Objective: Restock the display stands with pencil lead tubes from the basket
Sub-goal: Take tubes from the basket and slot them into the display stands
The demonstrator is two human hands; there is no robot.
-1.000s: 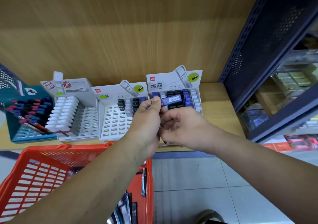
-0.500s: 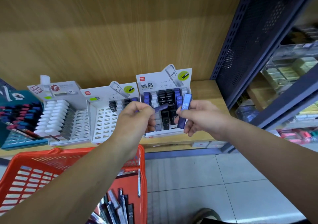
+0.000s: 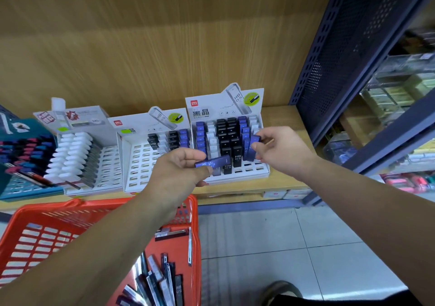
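Observation:
Three white display stands sit on the wooden shelf. Over the right stand (image 3: pixel 264 176), packed with blue, white and black lead tubes, my right hand (image 3: pixel 280 151) pinches an upright blue tube (image 3: pixel 251 149) by its top, at the stand's blue column. My left hand (image 3: pixel 179 172) grips another blue tube (image 3: pixel 213 162) lying flat, in front of that stand's lower left. The middle stand (image 3: pixel 141 164) holds a few tubes in its back rows. The red basket (image 3: pixel 47 235) below holds several loose tubes (image 3: pixel 160 279).
The left stand (image 3: pixel 103 162) carries white and grey tubes. A teal rack (image 3: pixel 16 183) of coloured pens is at far left. A dark blue perforated shelving unit (image 3: pixel 348 58) rises on the right. Grey floor tiles (image 3: pixel 282 247) lie below the shelf.
My hands have drawn apart, each keeping one blue tube. The right hand has carried its tube upright to the right stand's blue column; the left hand has stayed near the stand's front left.

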